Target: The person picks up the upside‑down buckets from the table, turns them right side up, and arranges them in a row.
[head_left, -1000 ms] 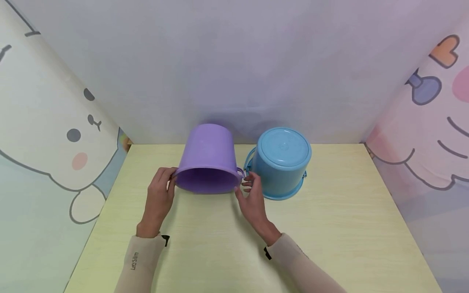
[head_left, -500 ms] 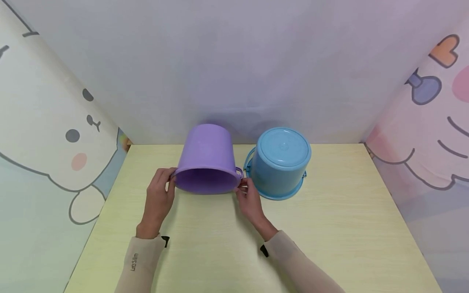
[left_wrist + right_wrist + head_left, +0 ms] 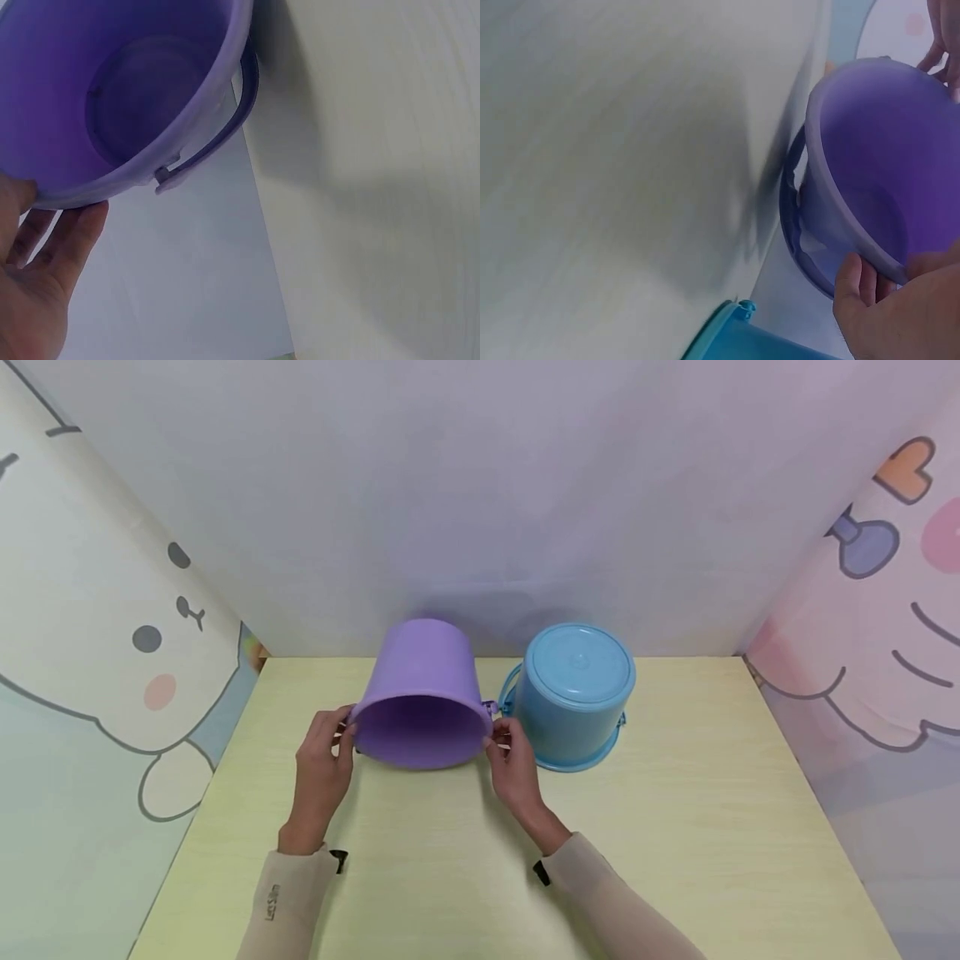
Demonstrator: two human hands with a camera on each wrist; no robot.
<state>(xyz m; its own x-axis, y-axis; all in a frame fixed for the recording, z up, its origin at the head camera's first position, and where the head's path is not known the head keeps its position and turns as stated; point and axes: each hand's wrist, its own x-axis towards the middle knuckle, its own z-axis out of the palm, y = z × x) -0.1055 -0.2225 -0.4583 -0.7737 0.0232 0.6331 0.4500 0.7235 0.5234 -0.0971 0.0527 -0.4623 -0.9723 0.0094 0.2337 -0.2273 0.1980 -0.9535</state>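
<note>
A purple bucket (image 3: 426, 656) lies tilted with its mouth toward me, showing its dark inside. My left hand (image 3: 322, 768) pinches the rim at the left, thumb inside and fingers outside. At the opposite side my right hand (image 3: 516, 772) grips the rim in the same way, as the right wrist view shows. The bucket's curved handle (image 3: 214, 142) hangs down between the bucket and the table in the left wrist view. Just right of my right fingertips stands a light blue bucket (image 3: 577, 693), upside down on its rim.
The pale wood-grain table (image 3: 697, 827) meets a plain light back wall (image 3: 480, 485) right behind both buckets. Cartoon-printed panels, a left one (image 3: 90, 643) and a right one (image 3: 870, 635), rise along the table's sides.
My right hand has moved in from beside the rim and taken hold of it. The purple bucket's mouth has tipped up slightly toward me, and its handle has swung down. The blue bucket stays put.
</note>
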